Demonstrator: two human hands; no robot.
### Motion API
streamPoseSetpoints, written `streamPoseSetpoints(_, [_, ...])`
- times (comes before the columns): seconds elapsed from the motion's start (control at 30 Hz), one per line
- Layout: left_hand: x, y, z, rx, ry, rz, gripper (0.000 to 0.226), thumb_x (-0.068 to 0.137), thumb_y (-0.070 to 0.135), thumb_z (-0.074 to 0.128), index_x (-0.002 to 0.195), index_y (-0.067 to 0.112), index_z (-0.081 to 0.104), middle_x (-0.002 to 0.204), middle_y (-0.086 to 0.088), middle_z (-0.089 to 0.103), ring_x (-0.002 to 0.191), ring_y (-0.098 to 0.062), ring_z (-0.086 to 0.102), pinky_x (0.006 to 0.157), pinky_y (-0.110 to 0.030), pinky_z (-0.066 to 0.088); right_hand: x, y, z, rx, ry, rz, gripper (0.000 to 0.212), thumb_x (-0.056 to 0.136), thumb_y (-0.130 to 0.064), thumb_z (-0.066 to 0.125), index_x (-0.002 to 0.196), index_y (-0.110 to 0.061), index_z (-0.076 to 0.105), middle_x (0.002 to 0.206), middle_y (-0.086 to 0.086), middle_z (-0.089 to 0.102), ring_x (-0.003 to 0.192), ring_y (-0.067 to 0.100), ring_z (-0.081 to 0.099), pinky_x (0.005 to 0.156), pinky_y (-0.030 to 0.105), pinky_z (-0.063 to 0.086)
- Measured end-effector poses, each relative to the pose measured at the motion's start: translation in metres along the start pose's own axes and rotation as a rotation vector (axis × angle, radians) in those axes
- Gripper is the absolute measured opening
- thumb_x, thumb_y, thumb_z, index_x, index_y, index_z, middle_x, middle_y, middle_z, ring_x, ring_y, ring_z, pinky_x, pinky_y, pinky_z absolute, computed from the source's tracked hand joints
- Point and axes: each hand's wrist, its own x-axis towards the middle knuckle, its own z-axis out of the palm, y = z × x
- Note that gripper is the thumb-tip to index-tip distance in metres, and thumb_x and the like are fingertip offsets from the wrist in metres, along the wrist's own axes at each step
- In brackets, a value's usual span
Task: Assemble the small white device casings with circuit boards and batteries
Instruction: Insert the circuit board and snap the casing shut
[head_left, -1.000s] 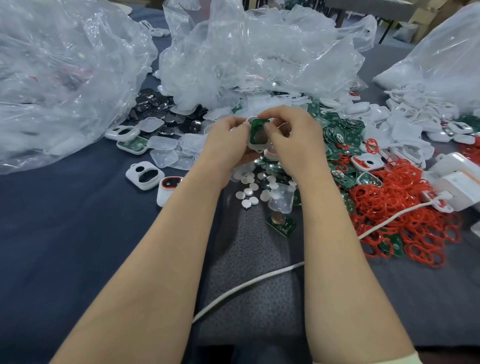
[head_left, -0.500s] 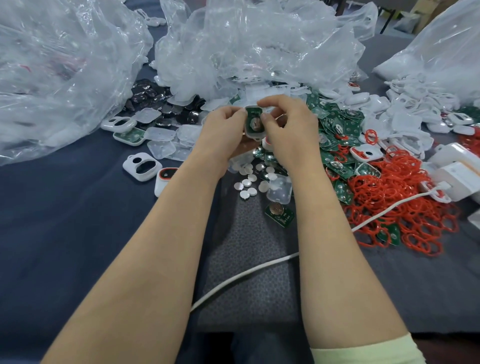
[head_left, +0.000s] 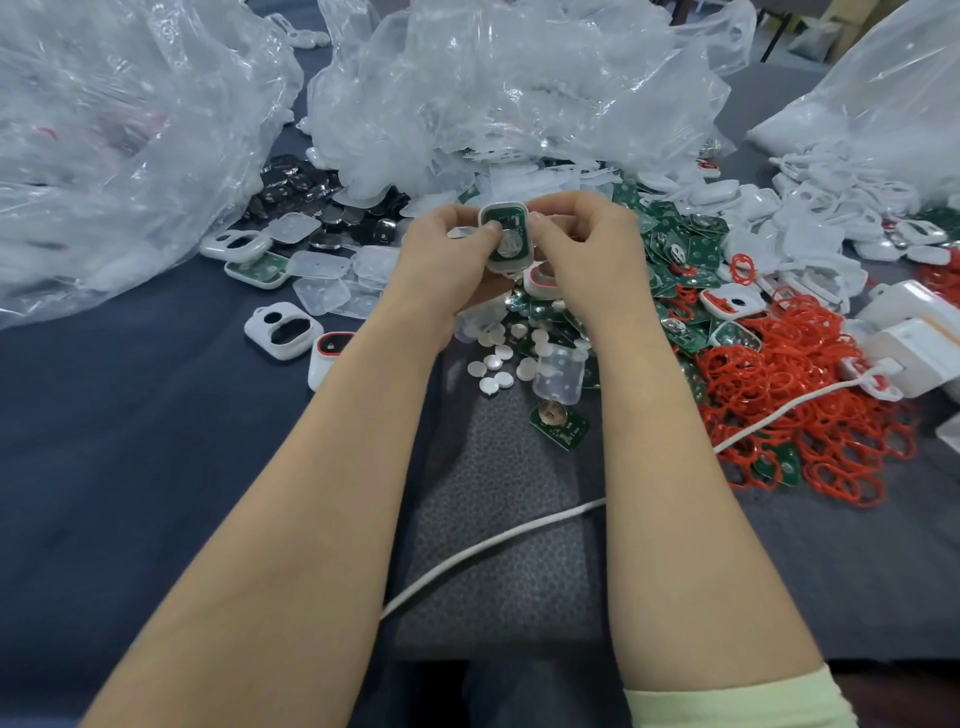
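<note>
I hold one white casing (head_left: 506, 239) raised at twelve o'clock, both hands pinching it: my left hand (head_left: 447, 249) grips its nine o'clock edge, my right hand (head_left: 582, 244) its three o'clock edge, thumbs pressing on the green circuit board (head_left: 511, 221) and silvery battery (head_left: 508, 244) seated inside, probably to keep them flat while I press. Loose batteries (head_left: 498, 358) lie on the surface at six o'clock of my hands, red rings (head_left: 779, 395) at four o'clock. Compared with a second ago, the battery now fills the board's centre, and the casing stands more upright.
</note>
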Motion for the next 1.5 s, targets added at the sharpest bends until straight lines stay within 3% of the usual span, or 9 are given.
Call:
streamPoseSetpoints(0.23, [-0.002, 0.000, -0.001, 0.010, 0.000, 0.011, 0.007, 0.094, 0.015, 0.060, 0.088, 0.018, 0.058, 0.085, -0.007, 0.069, 0.063, -0.011, 0.069, 0.055, -0.021, 0.054, 0.003, 0.004, 0.003, 0.013, -0.049, 0.018, 0.010, 0.088, -0.013, 0.064, 0.096, -0.018, 0.061, 0.085, 0.009, 0.066, 0.081, 0.021, 0.065, 0.075, 0.036, 0.054])
streamPoseSetpoints(0.47, [-0.004, 0.001, 0.001, 0.055, -0.017, 0.062, 0.011, 0.091, 0.008, 0.063, 0.090, 0.018, 0.058, 0.088, -0.007, 0.070, 0.067, -0.011, 0.070, 0.057, -0.022, 0.056, 0.001, 0.003, 0.000, 0.074, -0.041, 0.037, 0.007, 0.090, -0.013, 0.062, 0.094, -0.019, 0.062, 0.077, -0.001, 0.061, 0.075, 0.016, 0.062, 0.072, 0.035, 0.055])
streamPoseSetpoints(0.57, [-0.004, 0.006, 0.005, 0.050, -0.008, 0.066, 0.013, 0.091, 0.006, 0.062, 0.089, 0.018, 0.058, 0.091, -0.006, 0.069, 0.075, -0.016, 0.071, 0.061, -0.025, 0.058, 0.004, 0.003, -0.011, 0.123, 0.076, 0.086, 0.012, 0.092, -0.015, 0.059, 0.103, -0.015, 0.064, 0.089, -0.001, 0.062, 0.072, 0.008, 0.061, 0.064, 0.021, 0.054])
streamPoseSetpoints(0.63, [-0.002, 0.010, 0.012, 0.049, -0.007, 0.060, 0.013, 0.091, 0.005, 0.061, 0.088, 0.017, 0.057, 0.090, -0.003, 0.067, 0.073, -0.013, 0.070, 0.059, -0.023, 0.057, 0.010, 0.007, -0.026, -0.036, 0.216, 0.110, 0.021, 0.093, -0.017, 0.054, 0.111, -0.014, 0.065, 0.098, -0.003, 0.062, 0.087, 0.008, 0.060, 0.074, 0.016, 0.047])
streamPoseSetpoints(0.73, [0.005, 0.019, 0.033, 0.051, -0.022, 0.066, 0.013, 0.091, 0.005, 0.061, 0.085, 0.015, 0.057, 0.086, -0.002, 0.064, 0.062, -0.010, 0.068, 0.056, -0.024, 0.057, 0.024, 0.016, -0.051, -0.279, 0.300, 0.174, 0.032, 0.096, -0.013, 0.046, 0.125, -0.012, 0.059, 0.120, 0.004, 0.062, 0.110, 0.018, 0.057, 0.082, 0.021, 0.037])
streamPoseSetpoints(0.83, [0.014, 0.026, 0.062, 0.059, -0.021, 0.035, 0.013, 0.092, 0.011, 0.062, 0.082, 0.017, 0.057, 0.081, 0.000, 0.064, 0.059, -0.011, 0.066, 0.060, -0.031, 0.059, 0.041, 0.028, -0.068, -0.406, 0.291, 0.253, 0.042, 0.092, -0.003, 0.042, 0.132, -0.009, 0.052, 0.131, 0.011, 0.056, 0.116, 0.027, 0.054, 0.085, 0.028, 0.041])
streamPoseSetpoints(1.1, [0.051, 0.032, 0.118, -0.090, -0.009, -0.047, 0.016, 0.091, 0.003, 0.061, 0.079, 0.012, 0.054, 0.086, -0.008, 0.060, 0.066, -0.014, 0.063, 0.051, -0.017, 0.055, 0.095, 0.051, -0.063, -0.440, 0.296, 0.210, 0.043, 0.089, 0.001, 0.044, 0.129, -0.009, 0.054, 0.128, 0.011, 0.058, 0.116, 0.028, 0.054, 0.083, 0.027, 0.038])
streamPoseSetpoints(1.3, [0.080, 0.022, 0.125, -0.093, -0.006, -0.040, 0.015, 0.091, 0.000, 0.059, 0.085, 0.014, 0.057, 0.095, -0.009, 0.062, 0.071, -0.017, 0.065, 0.048, -0.019, 0.052, 0.134, 0.068, -0.046, -0.760, 0.128, 0.245, 0.038, 0.091, -0.021, 0.055, 0.127, -0.010, 0.052, 0.136, 0.011, 0.050, 0.130, 0.029, 0.040, 0.107, 0.044, 0.032])
streamPoseSetpoints(1.5, [0.090, 0.021, 0.126, -0.163, 0.026, -0.042, 0.010, 0.092, 0.000, 0.056, 0.089, 0.010, 0.056, 0.091, -0.010, 0.060, 0.064, -0.017, 0.064, 0.046, -0.019, 0.052, 0.141, 0.067, -0.042, -0.761, 0.305, 0.318, 0.030, 0.093, -0.013, 0.046, 0.121, -0.009, 0.058, 0.128, 0.010, 0.057, 0.122, 0.031, 0.046, 0.101, 0.040, 0.035])
